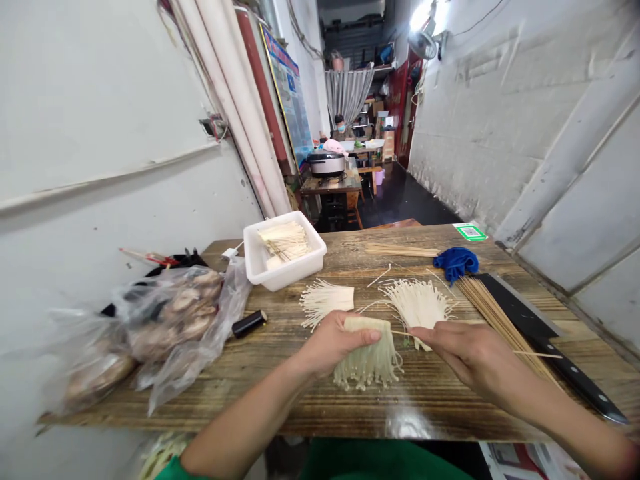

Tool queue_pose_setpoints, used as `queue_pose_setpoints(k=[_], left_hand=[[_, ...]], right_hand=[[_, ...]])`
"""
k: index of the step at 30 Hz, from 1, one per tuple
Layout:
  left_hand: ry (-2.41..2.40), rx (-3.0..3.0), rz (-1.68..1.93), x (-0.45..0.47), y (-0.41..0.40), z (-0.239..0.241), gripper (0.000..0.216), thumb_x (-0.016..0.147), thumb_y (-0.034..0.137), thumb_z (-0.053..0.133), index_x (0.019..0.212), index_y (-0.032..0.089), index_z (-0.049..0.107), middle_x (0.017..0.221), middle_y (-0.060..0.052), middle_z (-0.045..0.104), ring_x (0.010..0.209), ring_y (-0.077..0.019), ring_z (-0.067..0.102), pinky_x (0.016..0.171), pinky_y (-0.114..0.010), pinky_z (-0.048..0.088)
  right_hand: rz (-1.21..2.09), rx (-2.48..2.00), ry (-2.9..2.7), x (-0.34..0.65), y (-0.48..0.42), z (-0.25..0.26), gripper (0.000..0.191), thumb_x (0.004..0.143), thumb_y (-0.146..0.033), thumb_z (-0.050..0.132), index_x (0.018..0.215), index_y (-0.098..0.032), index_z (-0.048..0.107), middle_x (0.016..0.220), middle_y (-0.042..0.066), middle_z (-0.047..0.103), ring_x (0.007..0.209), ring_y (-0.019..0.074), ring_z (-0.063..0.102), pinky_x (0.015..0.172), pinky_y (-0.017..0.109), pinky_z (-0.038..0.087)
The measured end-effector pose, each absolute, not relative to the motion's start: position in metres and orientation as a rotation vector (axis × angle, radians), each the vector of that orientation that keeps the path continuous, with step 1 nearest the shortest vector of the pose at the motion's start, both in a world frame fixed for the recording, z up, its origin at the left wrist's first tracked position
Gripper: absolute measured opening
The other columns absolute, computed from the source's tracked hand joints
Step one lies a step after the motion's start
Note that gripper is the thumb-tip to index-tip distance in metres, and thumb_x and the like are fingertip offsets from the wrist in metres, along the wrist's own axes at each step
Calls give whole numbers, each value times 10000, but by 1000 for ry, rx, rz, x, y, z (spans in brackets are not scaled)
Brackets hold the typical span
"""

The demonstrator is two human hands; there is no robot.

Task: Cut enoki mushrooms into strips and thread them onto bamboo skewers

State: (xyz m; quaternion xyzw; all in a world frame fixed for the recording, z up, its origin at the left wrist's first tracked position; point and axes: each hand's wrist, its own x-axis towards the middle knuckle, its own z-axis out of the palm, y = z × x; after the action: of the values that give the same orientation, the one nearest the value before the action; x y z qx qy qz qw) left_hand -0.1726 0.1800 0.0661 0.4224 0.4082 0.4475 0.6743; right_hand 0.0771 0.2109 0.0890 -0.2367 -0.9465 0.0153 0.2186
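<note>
My left hand presses a flat bunch of enoki mushrooms onto the wooden table, thumb over its cut end. My right hand pinches a thin bamboo skewer whose tip points into the bunch from the right. Two more enoki bunches lie just beyond, one fanned out at the centre and another close to my right hand.
A white tub holds more enoki at the back. Clear bags of mushrooms sit at the left beside a black cylinder. A pile of skewers, a large knife and a blue cloth lie at the right.
</note>
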Motion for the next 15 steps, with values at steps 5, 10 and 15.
queue_pose_setpoints(k=[5, 10, 15], left_hand=[[942, 968, 1002, -169, 180, 64, 394, 576, 383, 829, 822, 89, 737, 783, -80, 732, 652, -157, 635, 665, -268, 485], [962, 986, 1003, -166, 181, 64, 443, 559, 405, 832, 847, 84, 734, 762, -80, 723, 627, -152, 620, 652, -270, 470], [976, 997, 1004, -165, 182, 64, 407, 575, 402, 824, 819, 90, 730, 733, -61, 711, 618, -142, 608, 625, -253, 460]], right_hand=[[64, -618, -2612, 76, 211, 88, 328, 952, -143, 374, 1143, -169, 640, 691, 23, 644, 587, 118, 587, 533, 249, 412], [129, -619, -2615, 73, 214, 88, 342, 942, -133, 373, 1153, -184, 638, 701, 19, 648, 596, 112, 591, 541, 235, 411], [188, -626, -2597, 67, 218, 88, 343, 921, -113, 393, 1134, -181, 653, 756, 33, 687, 627, 111, 621, 567, 226, 437]])
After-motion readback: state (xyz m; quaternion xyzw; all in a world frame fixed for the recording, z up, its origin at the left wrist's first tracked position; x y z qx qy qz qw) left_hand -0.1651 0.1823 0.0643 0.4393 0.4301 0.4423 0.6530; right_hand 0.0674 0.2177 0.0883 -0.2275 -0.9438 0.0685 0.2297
